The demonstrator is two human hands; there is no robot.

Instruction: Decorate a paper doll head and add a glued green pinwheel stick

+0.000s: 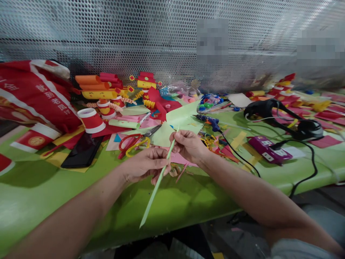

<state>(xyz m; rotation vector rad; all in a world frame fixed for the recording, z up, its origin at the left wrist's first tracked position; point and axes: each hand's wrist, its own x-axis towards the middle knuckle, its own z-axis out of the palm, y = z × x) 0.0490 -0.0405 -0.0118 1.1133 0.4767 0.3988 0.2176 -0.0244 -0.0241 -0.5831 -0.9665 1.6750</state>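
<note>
A narrow pale green paper strip [152, 198] runs slantwise between my hands, its long free end hanging toward me past the table's front edge. My left hand [148, 163] pinches it around the middle between thumb and fingers. Higher up, my right hand [188, 144] is closed on the strip near its far end. Just beyond my hands lie scissors [134, 144] with red and yellow handles, their blades partly under light green paper [185, 117]. Pink paper [179, 158] shows beneath my right hand.
A blue glue gun [211, 123] with a black cord lies to the right, near a purple power strip [265, 149] and black headphones [283, 118]. At left are a black phone [82, 150], red paper cups [91, 120] and paper figures [104, 99]. A perforated metal panel [134, 36] stands behind.
</note>
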